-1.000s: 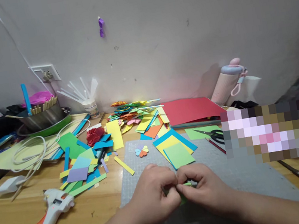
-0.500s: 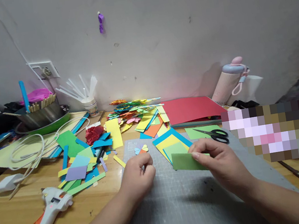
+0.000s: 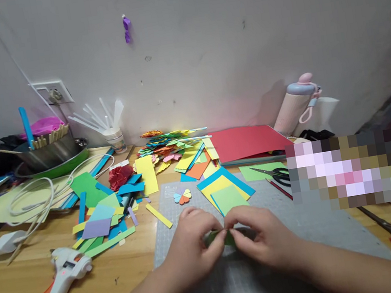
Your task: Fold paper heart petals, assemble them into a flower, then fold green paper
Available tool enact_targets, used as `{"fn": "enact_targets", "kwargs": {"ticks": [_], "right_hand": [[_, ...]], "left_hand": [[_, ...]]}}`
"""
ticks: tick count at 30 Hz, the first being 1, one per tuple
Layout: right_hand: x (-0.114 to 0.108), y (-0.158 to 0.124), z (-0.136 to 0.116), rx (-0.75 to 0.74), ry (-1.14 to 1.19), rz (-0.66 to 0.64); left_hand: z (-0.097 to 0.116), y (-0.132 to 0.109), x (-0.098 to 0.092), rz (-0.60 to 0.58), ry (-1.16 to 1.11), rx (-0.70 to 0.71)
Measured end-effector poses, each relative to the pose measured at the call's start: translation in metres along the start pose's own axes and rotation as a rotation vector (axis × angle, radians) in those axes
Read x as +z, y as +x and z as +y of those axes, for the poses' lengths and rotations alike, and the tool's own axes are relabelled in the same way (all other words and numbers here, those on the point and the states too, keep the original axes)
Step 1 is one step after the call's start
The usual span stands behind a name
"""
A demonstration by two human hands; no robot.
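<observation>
The green paper [image 3: 228, 238] I'm watching is now pinched by the left hand [image 3: 195, 239] as well as the right hand [image 3: 263, 231], which held it alone before; above the grey mat [image 3: 328, 234], both seem to steady it.

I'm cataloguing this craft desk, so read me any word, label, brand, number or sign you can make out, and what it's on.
None can be read.
Cutting mat: print at its far left corner, too small to read.
Hot-glue gun: any marking is too small to tell.
Paper cup: printed pattern, no legible words.
Held green paper: no writing visible.
</observation>
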State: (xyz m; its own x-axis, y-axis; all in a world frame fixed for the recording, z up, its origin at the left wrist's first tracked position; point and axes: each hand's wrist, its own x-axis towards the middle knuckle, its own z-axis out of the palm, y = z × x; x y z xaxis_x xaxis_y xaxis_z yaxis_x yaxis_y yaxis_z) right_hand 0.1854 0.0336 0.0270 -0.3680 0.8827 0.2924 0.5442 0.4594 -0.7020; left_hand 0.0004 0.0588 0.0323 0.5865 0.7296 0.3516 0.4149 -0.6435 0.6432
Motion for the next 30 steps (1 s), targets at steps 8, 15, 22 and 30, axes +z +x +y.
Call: {"fn": "enact_targets", "kwargs": {"ticks": [8, 15, 22, 30], "right_hand": [[0.002, -0.001, -0.003, -0.161, -0.098, 0.012], [-0.008, 0.002, 0.003, -0.186, -0.123, 0.042], [-0.007, 0.001, 0.004, -0.224, -0.098, 0.063], [-0.020, 0.005, 0.008, -0.313, -0.098, -0.070]], "left_hand": [[0.007, -0.004, 0.001, 0.050, 0.064, 0.191], [0.012, -0.004, -0.006, 0.160, 0.064, 0.189], [0.015, -0.005, -0.009, 0.189, 0.108, 0.222], [0.016, -0.006, -0.016, 0.186, 0.171, 0.283]]}}
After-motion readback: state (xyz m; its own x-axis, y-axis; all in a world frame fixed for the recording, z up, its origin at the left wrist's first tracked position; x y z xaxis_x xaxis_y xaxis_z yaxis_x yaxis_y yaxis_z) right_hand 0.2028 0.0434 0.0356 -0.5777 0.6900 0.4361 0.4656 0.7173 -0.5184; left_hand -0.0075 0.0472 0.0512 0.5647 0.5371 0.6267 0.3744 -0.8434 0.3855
